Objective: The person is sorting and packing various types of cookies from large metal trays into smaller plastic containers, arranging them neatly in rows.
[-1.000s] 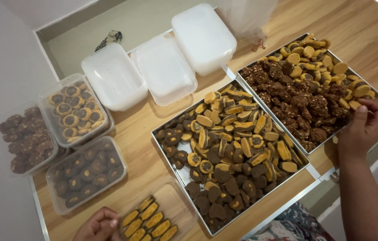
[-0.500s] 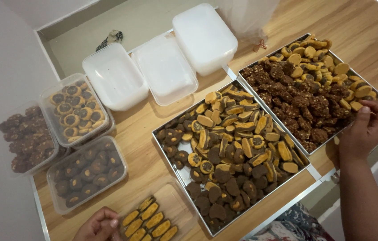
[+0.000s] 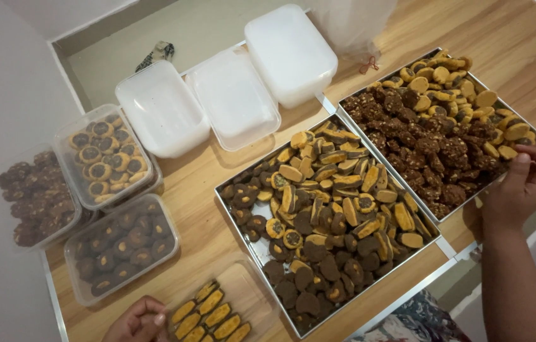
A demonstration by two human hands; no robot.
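- Far tray (image 3: 351, 100), a square metal one on the right of the wooden table (image 3: 508, 38), holds dark crumbly cookies toward its left and round yellow ones toward its right.
- Right hand (image 3: 521, 183) rests at that tray's near right corner, thumb up against the rim and fingers curled over the edge among the yellow cookies; whether the grip has closed on a cookie I cannot tell.
- Left hand (image 3: 138, 322) sits at the bottom edge, fingers curled loosely, touching the side of a clear box (image 3: 249, 291).
- That box is only part filled: two rows of oblong yellow cookies (image 3: 211, 316) with dark edges lie in its left half.
- Near tray (image 3: 252, 244) lies between the two hands, just beside the far tray, heaped with mixed yellow-and-brown and dark round cookies.
- Three filled clear boxes stand at the left: one of dark clusters (image 3: 33, 196), one of yellow rings with dark centres (image 3: 103, 155), one of dark rounds (image 3: 122, 247).
- Three white lidded boxes (image 3: 230, 95) sit in a row behind the trays.
- Patterned cloth (image 3: 416, 320) shows below the table edge.
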